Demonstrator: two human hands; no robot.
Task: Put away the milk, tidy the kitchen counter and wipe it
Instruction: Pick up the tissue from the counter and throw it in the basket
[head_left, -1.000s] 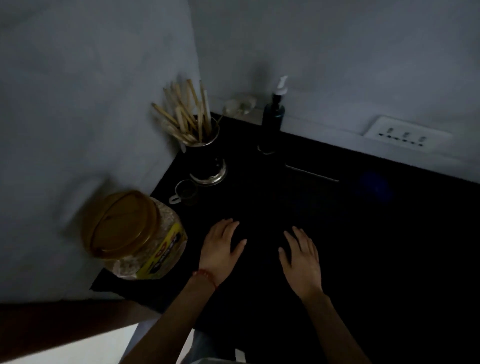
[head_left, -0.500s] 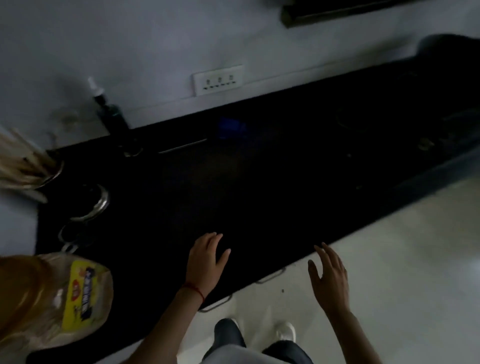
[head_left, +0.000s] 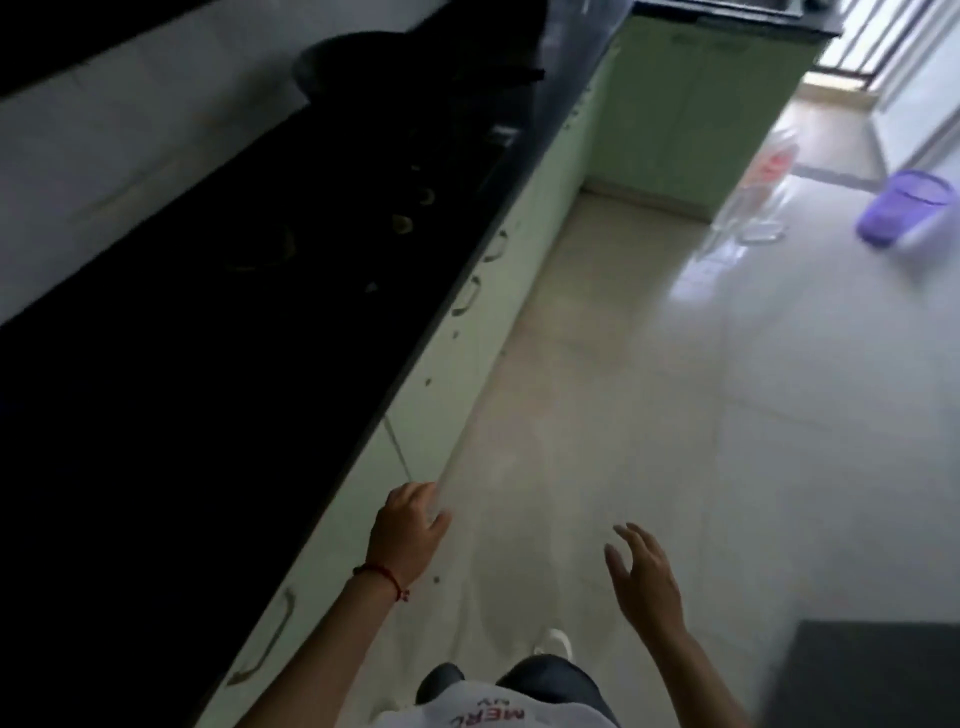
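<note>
1. Nearest, at 6 o'clock, the person's white shirt with red lettering fills the bottom edge, with dark trousers and one pale shoe on the floor just beyond it.
2. The left hand hangs at about 7 o'clock, empty, fingers loosely curled, just beside the cabinet front below the tabletop edge; whether it touches the cabinet is unclear. A red thread bracelet circles its wrist.
3. The right hand is at about 5 o'clock, over the floor, open with fingers spread and holding nothing.
4. A dark mat lies at 4 o'clock in the bottom right corner.
5. The black tabletop takes up the left side; its long axis runs from 8 o'clock up toward 12 o'clock, and its front edge follows the same diagonal. It is very dark, so small things on it are hard to make out; a few faint ring shapes show near the far part.
6. Pale green cabinets with curved handles run under it along the same line.
7. The light tiled floor stretches toward 1 o'clock.
8. At 2 o'clock, a purple basket stands on the floor, and near it to the left a clear plastic container, blurred.
9. Farthest on the tabletop, at 11 o'clock, a dark rounded pot-like shape sits against the wall.
10. No milk can be made out in this view.
</note>
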